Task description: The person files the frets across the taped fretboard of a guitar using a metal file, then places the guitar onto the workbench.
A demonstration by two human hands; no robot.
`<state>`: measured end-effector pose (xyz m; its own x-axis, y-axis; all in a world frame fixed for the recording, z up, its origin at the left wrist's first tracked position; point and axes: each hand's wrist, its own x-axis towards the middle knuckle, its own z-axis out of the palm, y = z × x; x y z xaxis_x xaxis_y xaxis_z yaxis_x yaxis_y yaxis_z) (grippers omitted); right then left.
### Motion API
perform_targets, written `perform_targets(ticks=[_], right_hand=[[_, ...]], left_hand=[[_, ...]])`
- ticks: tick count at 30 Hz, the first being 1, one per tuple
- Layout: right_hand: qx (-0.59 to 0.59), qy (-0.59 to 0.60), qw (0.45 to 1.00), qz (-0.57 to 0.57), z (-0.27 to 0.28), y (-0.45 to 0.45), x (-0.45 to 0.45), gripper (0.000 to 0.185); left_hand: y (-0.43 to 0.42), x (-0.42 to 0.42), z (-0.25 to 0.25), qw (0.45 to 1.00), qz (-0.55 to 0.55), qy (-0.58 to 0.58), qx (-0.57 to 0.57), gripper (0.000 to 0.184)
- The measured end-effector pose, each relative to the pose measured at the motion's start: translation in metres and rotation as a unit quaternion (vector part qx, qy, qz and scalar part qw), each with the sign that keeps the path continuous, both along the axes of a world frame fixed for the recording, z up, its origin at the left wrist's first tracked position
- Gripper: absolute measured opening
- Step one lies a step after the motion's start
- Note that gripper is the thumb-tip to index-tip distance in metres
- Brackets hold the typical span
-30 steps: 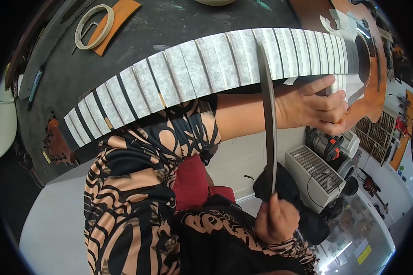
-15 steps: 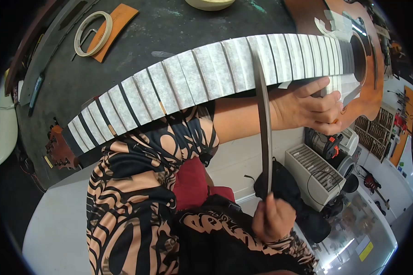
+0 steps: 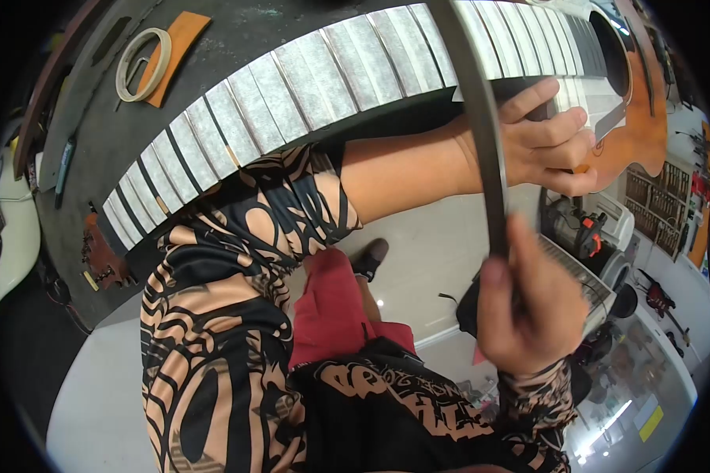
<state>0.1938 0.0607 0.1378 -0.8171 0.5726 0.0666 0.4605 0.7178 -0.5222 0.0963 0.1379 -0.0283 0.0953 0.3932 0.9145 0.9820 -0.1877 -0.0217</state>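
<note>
An acoustic guitar (image 3: 643, 118) lies with its neck across the bench, its fretboard (image 3: 312, 87) covered in pale masking tape between the frets. My left hand (image 3: 548, 142) curls its fingers over the guitar where neck meets body; its thumb is hidden. My right hand (image 3: 532, 303), smeared by motion, is closed round the near end of a long flat metal file (image 3: 485, 130). The file runs away from me across the upper fretboard, and its far end leaves the top of the view. Whether it touches the frets I cannot tell.
On the dark bench lie a roll of masking tape (image 3: 123, 77), an orange strip (image 3: 183, 51) and a blue-handled tool (image 3: 66, 165). The headstock (image 3: 107, 248) is at left. At right stand a machine with a red part (image 3: 591, 225) and a glass-topped case (image 3: 646, 394).
My right hand has moved forward and to the right, pushing the file farther across the neck. The guitar appears higher in view; my left hand keeps its place on it.
</note>
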Motion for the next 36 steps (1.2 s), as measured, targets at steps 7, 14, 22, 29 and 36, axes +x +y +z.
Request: perform_targets(ticks=[7, 14, 22, 29, 36], right_hand=[[-0.037, 0.06, 0.997, -0.01, -0.026, -0.042, 0.067, 0.052], [-0.044, 0.015, 0.999, 0.007, -0.018, -0.052, 0.069, 0.053], [-0.047, -0.038, 0.998, -0.015, 0.0, -0.071, 0.071, 0.052], [-0.001, -0.048, 0.999, -0.026, -0.006, 0.002, -0.045, 0.045], [-0.032, -0.03, 0.999, -0.015, -0.004, -0.06, 0.059, 0.05]], left_hand=[[-0.003, -0.003, 0.002, 0.998, 0.038, 0.046, 0.001, 0.048], [0.001, -0.003, -0.002, 0.998, 0.045, 0.032, 0.013, 0.045], [0.0, 0.0, 0.001, 0.999, 0.026, 0.022, -0.007, 0.045], [0.0, 0.006, 0.003, 1.0, 0.016, 0.013, -0.005, 0.046], [0.001, 0.013, 0.001, 1.0, 0.027, 0.01, -0.007, 0.053]])
